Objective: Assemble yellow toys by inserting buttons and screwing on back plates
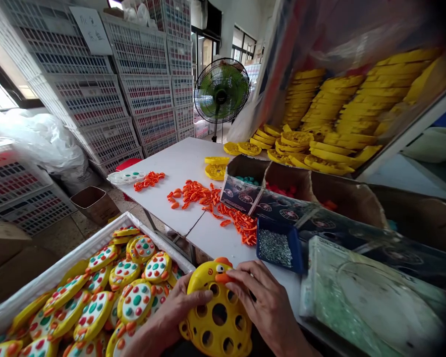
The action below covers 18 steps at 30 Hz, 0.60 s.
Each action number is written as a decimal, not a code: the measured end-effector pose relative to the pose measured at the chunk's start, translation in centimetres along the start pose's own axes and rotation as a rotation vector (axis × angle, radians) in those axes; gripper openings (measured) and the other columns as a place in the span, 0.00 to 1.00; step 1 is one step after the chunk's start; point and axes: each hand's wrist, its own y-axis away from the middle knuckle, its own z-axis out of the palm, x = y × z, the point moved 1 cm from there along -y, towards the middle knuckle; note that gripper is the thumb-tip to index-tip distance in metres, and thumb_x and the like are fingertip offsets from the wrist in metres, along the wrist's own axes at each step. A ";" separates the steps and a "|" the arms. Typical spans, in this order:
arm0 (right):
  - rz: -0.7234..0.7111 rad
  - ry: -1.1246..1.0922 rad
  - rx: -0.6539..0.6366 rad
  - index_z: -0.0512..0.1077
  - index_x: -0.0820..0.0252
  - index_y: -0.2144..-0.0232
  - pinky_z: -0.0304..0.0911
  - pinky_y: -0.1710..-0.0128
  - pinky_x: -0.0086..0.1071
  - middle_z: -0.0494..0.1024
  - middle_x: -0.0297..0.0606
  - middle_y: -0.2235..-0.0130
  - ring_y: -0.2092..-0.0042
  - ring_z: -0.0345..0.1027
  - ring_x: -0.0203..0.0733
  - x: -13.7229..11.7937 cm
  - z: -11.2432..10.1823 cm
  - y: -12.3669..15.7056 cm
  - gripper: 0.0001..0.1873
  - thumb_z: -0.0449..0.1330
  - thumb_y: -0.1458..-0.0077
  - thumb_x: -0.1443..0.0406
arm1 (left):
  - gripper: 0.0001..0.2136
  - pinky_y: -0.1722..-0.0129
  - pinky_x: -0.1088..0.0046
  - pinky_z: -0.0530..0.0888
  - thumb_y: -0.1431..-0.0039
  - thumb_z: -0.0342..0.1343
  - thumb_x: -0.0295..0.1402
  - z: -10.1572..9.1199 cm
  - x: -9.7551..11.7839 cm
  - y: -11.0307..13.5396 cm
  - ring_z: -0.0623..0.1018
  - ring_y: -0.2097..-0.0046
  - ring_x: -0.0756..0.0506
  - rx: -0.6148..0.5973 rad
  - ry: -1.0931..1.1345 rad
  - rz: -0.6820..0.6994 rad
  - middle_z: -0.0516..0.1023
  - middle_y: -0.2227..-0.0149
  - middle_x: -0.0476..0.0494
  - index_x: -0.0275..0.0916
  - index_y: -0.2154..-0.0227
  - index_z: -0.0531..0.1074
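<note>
A yellow plastic duck-shaped toy shell point(212, 325) with round holes, a painted eye and an orange crest is held up close to me. My left hand point(184, 302) grips its left edge, the thumb lying across the front. At the beak, my right hand point(262, 292) pinches a small orange beak piece point(223, 278) between thumb and fingers, against the shell's side. Beyond the hands, a heap of loose orange pieces point(241, 223) is spread on the white table point(159, 161). A blue tray of small metal screws point(275, 248) stands right of that heap.
At lower left a white crate point(128, 218) holds several finished yellow toys point(136, 300). Cardboard bins point(282, 203) line the table's right side, with stacked yellow shells point(371, 104) behind. A fan point(222, 91) and stacked crates point(144, 84) stand further back.
</note>
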 end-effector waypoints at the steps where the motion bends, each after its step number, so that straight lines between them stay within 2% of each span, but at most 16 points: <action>1: 0.011 -0.002 0.002 0.75 0.56 0.55 0.72 0.63 0.35 0.77 0.41 0.63 0.61 0.74 0.44 -0.1 0.1 0.0 0.07 0.58 0.34 0.68 | 0.18 0.69 0.74 0.73 0.56 0.75 0.34 0.0 -0.1 0.0 0.78 0.72 0.48 0.003 -0.001 0.003 0.82 0.70 0.45 0.37 0.60 0.81; 6: 0.074 -0.060 0.036 0.75 0.54 0.56 0.73 0.59 0.36 0.79 0.39 0.63 0.60 0.74 0.44 -0.6 0.4 0.0 0.06 0.60 0.34 0.68 | 0.19 0.68 0.73 0.74 0.57 0.76 0.34 0.0 -0.2 0.1 0.78 0.72 0.48 0.017 -0.017 0.008 0.81 0.71 0.45 0.38 0.60 0.81; 12: 0.198 -0.089 -0.013 0.75 0.52 0.60 0.74 0.55 0.40 0.80 0.40 0.60 0.55 0.75 0.48 -0.4 0.2 -0.1 0.04 0.61 0.36 0.65 | 0.20 0.67 0.70 0.76 0.56 0.74 0.32 -0.1 0.0 0.4 0.80 0.69 0.44 0.015 -0.029 -0.001 0.83 0.67 0.42 0.39 0.58 0.81; 15: 0.255 -0.067 -0.052 0.75 0.53 0.50 0.74 0.48 0.44 0.80 0.43 0.48 0.46 0.74 0.51 -0.1 0.1 0.1 0.13 0.60 0.37 0.63 | 0.20 0.67 0.69 0.76 0.56 0.73 0.30 -0.5 -0.2 0.3 0.80 0.69 0.44 0.014 -0.028 -0.040 0.83 0.67 0.43 0.39 0.56 0.80; 18: 0.273 -0.113 -0.204 0.72 0.52 0.43 0.71 0.41 0.44 0.78 0.40 0.42 0.41 0.72 0.49 0.2 0.2 0.2 0.19 0.56 0.34 0.63 | 0.21 0.67 0.69 0.76 0.57 0.72 0.28 -0.8 -0.3 0.2 0.80 0.70 0.44 0.044 -0.024 -0.055 0.83 0.67 0.44 0.39 0.56 0.80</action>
